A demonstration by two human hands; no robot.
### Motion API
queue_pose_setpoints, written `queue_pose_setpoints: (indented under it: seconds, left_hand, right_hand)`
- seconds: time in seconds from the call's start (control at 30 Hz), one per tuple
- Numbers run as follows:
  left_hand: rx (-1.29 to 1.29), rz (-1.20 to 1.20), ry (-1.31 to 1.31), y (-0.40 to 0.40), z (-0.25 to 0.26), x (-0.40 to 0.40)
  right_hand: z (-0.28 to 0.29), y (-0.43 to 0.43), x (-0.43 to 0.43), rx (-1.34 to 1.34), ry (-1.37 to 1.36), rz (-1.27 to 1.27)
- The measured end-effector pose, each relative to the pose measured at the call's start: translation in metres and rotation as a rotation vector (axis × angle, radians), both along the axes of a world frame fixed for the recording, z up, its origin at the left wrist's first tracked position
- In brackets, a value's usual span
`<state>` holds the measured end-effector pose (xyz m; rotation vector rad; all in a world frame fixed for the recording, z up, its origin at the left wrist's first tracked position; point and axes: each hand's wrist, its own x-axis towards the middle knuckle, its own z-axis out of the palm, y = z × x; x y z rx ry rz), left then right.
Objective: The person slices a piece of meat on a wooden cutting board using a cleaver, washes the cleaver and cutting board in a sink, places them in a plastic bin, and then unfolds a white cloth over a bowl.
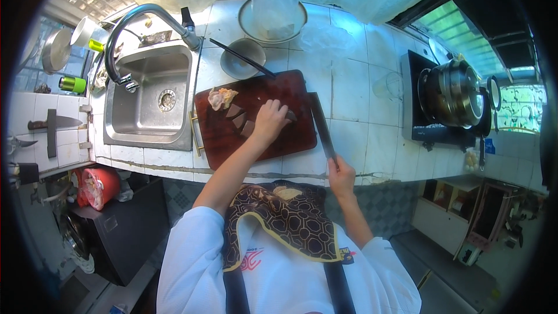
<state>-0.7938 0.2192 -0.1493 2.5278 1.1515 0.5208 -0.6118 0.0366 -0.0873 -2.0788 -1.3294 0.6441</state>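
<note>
On the tiled counter lies a reddish-brown cutting board (279,139). My left hand (271,118) is over its right half, fingers curled down around a dark piece (291,116); how firmly they hold it cannot be told. Several dark brown blocks (239,121) lie just left of the hand. A pale, yellowish lump of raw meat or fat (221,98) sits at the board's upper left. My right hand (341,174) grips the handle of a kitchen knife (321,124), its blade pointing away along the board's right edge.
A steel sink (148,96) with a curved faucet is at the left. Beyond the board stand a bowl (243,59) with dark chopsticks (244,59) across it and a rimmed dish (248,22) holding a plastic bag. A glass (387,86) and a pot (453,93) on a cooktop are at the right.
</note>
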Motion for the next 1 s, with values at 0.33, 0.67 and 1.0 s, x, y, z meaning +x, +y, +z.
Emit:
queue_pose_setpoints:
  seconds: [0.33,0.67,1.0]
  left_hand:
    - [-0.138,0.362,-0.147,-0.058,0.007,0.011]
    - [-0.112,0.33,-0.169,-0.059,0.004,0.009]
    - [-0.136,0.334,-0.158,-0.056,0.004,0.013]
  right_hand:
    - [0.005,0.007,0.002,-0.021,-0.017,0.151]
    - [-0.001,0.004,-0.019,-0.042,-0.016,0.206]
    - [-0.004,-0.003,-0.02,-0.022,-0.064,0.192]
